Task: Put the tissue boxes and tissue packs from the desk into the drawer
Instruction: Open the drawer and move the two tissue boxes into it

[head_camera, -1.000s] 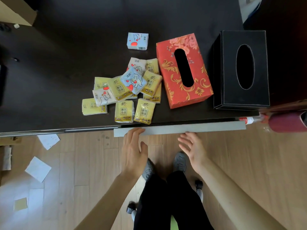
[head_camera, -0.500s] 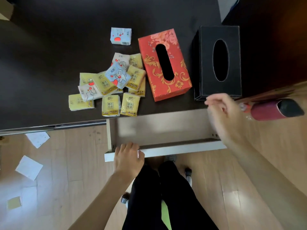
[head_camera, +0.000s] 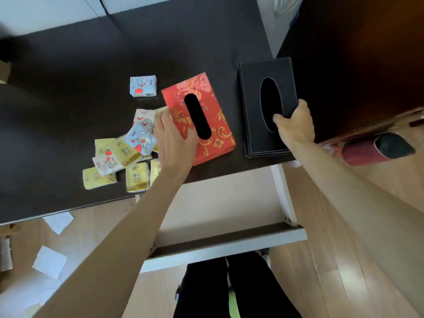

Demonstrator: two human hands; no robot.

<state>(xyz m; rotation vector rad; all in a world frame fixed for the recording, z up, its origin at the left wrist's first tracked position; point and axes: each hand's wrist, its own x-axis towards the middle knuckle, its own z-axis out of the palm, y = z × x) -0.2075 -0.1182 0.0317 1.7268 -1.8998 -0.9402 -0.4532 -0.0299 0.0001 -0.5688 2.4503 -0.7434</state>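
Desk and open drawer: tissue stock, both hands on boxes

Desk: dark top, carrying all tissue items listed below.

Drawer: pulled out from under the desk's near edge, pale interior, nothing visible inside. The person stands just behind its front panel.

Red tissue box: floral gold pattern, dark oval slot on top, lying flat near the desk's near edge, slightly angled. Left hand rests on its left side, thumb at the slot's near end, fingers spread over the box's left edge toward the packs. The grip looks loose and partly open; whether it has closed on the box cannot be told.

Black tissue box: stitched edges, oval slot, standing just right of the red one, apart from it. Right hand grips its near right part, thumb tucked into the slot, fingers wrapped over the right edge. Box sits flat on the desk.

Tissue packs: a loose heap of small yellow and white-blue packs left of the red box, several overlapping. The left hand hides part of the heap.

Single pack: white-blue with red marks, lying alone beyond the heap.

Floor: light wood, with paper scraps at the left.

Red cylinder: dark-ended, at the right beside the desk's corner.
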